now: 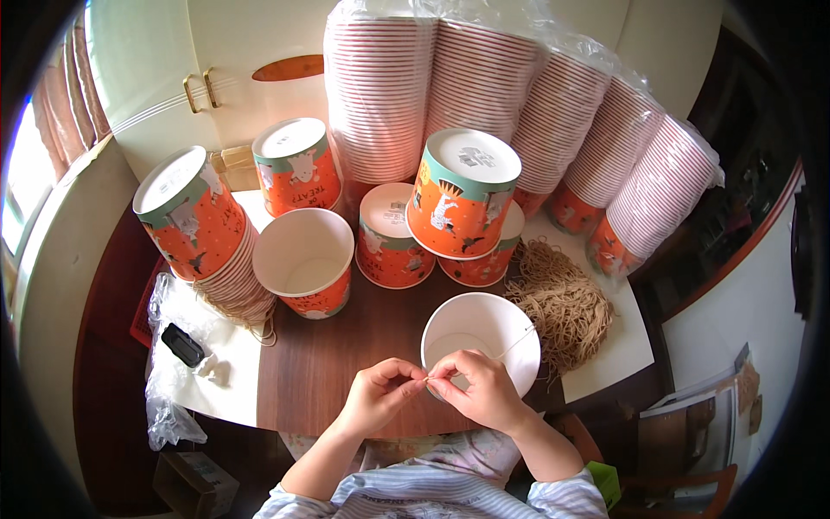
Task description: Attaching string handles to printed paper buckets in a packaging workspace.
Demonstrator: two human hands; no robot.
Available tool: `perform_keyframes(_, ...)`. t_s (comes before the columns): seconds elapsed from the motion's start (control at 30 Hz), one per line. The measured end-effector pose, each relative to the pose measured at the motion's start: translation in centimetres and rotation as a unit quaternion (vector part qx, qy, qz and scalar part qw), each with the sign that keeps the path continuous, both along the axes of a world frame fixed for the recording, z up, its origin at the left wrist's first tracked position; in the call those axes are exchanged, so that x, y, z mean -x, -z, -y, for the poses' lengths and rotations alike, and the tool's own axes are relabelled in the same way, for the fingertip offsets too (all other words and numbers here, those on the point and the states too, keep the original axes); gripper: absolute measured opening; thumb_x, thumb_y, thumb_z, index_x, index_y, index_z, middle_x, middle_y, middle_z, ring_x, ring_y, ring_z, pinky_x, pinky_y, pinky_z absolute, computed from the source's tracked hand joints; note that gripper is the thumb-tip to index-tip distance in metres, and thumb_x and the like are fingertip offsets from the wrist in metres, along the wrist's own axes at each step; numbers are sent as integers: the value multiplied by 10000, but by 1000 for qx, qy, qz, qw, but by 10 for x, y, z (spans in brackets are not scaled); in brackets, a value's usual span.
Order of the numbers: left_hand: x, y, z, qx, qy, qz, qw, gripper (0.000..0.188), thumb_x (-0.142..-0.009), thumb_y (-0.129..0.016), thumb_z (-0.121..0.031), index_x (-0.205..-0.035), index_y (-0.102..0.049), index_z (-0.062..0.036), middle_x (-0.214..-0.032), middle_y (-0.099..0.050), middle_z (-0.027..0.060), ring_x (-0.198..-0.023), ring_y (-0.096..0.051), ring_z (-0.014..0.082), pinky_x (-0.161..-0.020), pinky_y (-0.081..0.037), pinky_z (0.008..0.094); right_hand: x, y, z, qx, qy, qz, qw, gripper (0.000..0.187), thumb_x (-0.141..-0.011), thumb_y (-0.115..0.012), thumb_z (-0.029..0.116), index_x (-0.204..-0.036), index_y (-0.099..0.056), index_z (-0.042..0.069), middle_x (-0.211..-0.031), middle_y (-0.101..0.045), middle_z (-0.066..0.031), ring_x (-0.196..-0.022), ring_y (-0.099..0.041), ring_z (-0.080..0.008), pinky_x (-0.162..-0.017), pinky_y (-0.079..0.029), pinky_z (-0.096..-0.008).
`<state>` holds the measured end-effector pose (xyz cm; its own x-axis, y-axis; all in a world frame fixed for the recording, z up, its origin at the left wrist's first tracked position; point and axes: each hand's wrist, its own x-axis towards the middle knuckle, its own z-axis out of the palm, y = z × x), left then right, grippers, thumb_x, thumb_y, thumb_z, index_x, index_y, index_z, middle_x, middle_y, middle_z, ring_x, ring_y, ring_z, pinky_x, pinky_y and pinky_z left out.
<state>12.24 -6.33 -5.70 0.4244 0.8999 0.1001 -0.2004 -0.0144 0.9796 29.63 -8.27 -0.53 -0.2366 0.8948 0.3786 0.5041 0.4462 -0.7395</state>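
A paper bucket (480, 313) with a white inside stands mouth up in front of me at the table's near edge. A thin pale cord (516, 341) runs from the right part of its rim toward my right hand. My left hand (386, 395) and my right hand (477, 391) meet over the bucket's near left rim. The fingertips of both are pinched together on what looks like the end of this cord. The pinched bit is tiny and mostly covered by the fingers. My right hand hides part of the bucket's inside.
A heap of tan cords (562, 303) lies right of the bucket. Upside-down orange printed buckets (462, 199) stand behind, beside an upright one (304, 259). Tall plastic-wrapped bucket stacks (380, 95) line the back. At left are a bucket stack (194, 216) and a black plastic object (182, 345).
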Motion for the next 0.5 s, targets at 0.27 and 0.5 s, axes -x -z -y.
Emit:
perform_keyframes(0.27,-4,0,4,5,-90,24,996,105,-830,-606,-22,-932,-622,-2,-846,-652,42,-741,-598,73,-636,-486,198,1,1,1,20,-5,-5,1000,141,-737,-679,25,-798,-552,31,-750,-623,-54,-685,-614,-166,-612,-489,-277)
perform_keyframes(0.5,-2,-7,6,-125,-111,-141,976,103,-773,-645,-5,-876,-649,-8,-799,-652,72,-654,-618,85,-565,-492,199,1,1,0,23,0,-1,1000,170,-739,-679,23,-815,-527,22,-761,-623,-64,-691,-627,-156,-617,-499,-266)
